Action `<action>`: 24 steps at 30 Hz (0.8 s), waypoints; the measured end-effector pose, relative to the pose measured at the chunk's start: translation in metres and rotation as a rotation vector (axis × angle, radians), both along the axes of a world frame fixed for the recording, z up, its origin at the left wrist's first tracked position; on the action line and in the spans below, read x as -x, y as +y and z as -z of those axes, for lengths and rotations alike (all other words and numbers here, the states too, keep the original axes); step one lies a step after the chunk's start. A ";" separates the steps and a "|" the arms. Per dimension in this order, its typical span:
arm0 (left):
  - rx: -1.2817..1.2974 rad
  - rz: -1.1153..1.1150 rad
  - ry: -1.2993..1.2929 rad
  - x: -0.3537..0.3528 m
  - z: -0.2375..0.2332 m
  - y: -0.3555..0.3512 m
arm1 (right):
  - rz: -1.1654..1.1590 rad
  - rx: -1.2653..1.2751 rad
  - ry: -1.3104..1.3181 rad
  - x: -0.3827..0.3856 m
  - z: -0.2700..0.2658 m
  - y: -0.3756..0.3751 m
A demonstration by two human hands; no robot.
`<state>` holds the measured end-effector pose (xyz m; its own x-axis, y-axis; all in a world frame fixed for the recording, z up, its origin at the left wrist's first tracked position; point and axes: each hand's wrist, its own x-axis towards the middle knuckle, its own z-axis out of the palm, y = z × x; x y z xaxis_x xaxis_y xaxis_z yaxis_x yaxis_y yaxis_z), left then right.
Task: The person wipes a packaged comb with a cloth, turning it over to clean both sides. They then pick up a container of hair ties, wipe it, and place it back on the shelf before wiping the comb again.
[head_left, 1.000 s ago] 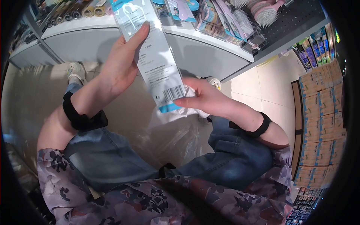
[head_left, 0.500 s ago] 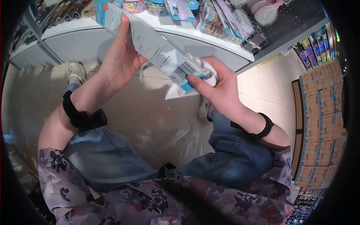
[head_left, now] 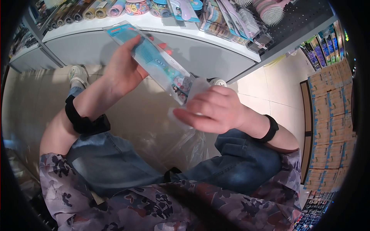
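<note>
A blue comb in a long clear-fronted package (head_left: 162, 63) lies slantwise before me, its printed front with cartoon figures turned up. My left hand (head_left: 125, 67) grips the package near its upper end, thumb on the front and fingers wrapped behind. At the lower end, my right hand (head_left: 217, 109) is closed on a white wipe (head_left: 198, 87), which is bunched around the fingers and laps over the package's corner. Motion blurs the right fingers and part of the wipe.
Ahead runs a white shelf (head_left: 223, 41) with tubs of hair ties (head_left: 137, 7), rolled tubes (head_left: 90, 14), and packaged combs. Hairbrushes (head_left: 271, 15) hang at the upper right. Stacked cardboard boxes (head_left: 327, 127) stand on the right. Clear plastic (head_left: 189, 148) lies on the floor between my legs.
The package has been turned from its barcode side to its comb side. My right hand has moved down and left with the wipe; my left hand has shifted slightly lower.
</note>
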<state>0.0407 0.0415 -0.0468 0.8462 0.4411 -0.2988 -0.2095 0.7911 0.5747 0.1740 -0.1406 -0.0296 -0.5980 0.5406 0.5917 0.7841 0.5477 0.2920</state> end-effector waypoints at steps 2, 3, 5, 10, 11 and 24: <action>0.001 0.009 -0.006 0.001 -0.003 -0.002 | -0.096 -0.037 -0.017 0.003 0.003 0.003; 0.003 0.017 -0.011 0.001 -0.004 -0.003 | -0.104 -0.023 -0.036 0.003 0.003 0.002; -0.002 0.013 -0.019 0.002 -0.004 -0.003 | -0.112 -0.015 -0.025 0.005 0.000 0.005; 0.043 -0.019 0.044 0.001 -0.009 -0.007 | -0.122 0.006 -0.015 0.007 -0.003 0.005; 0.030 -0.010 0.045 0.002 -0.007 -0.006 | -0.127 0.004 -0.019 0.006 -0.002 0.005; 0.037 0.070 0.021 0.005 -0.001 -0.001 | -0.140 -0.047 -0.015 0.004 0.002 0.001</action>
<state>0.0356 0.0406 -0.0455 0.8680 0.3695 -0.3318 -0.1410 0.8239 0.5489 0.1704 -0.1392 -0.0314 -0.6747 0.4236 0.6044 0.6964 0.6367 0.3311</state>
